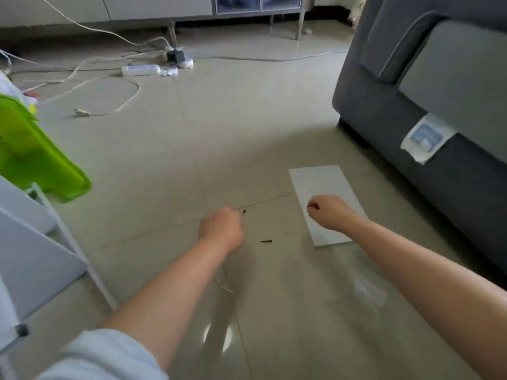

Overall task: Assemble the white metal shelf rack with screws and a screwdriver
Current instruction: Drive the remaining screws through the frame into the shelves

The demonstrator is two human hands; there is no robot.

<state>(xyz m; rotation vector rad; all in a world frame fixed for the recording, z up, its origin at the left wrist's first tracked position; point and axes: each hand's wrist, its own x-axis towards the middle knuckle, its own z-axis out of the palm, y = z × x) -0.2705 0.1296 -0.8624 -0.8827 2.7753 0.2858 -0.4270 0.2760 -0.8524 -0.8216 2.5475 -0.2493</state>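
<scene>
My left hand (222,229) reaches out low over the tiled floor (192,149), knuckles up and fingers curled under; a dark screw (244,211) shows at its fingertips, and whether I am pinching it or only touching it I cannot tell; a second dark screw (266,241) lies loose on the tile just right of that hand, apart from it. My right hand (327,212) hangs over the flat white panel (318,182) lying on the floor beside the grey sofa (411,105); its fingers are curled into a loose fist and nothing shows inside it; whether it rests on the panel or floats above it cannot be determined. The white metal shelf rack (35,242) stands at the left edge of view, partly cut off, its thin white frame leg slanting down to the floor and a small black foot visible at the lower left corner; it is well apart from both hands. A bright green plastic item (35,154) sits behind the rack. A light sleeve (104,355) is pushed up my left forearm. Further off, a white power strip (141,69) lies among tangled white cables (109,89) near the legs of a pale cabinet (153,6); a black plug block sits just beyond it. A white label (425,137) hangs on the sofa's front edge.
</scene>
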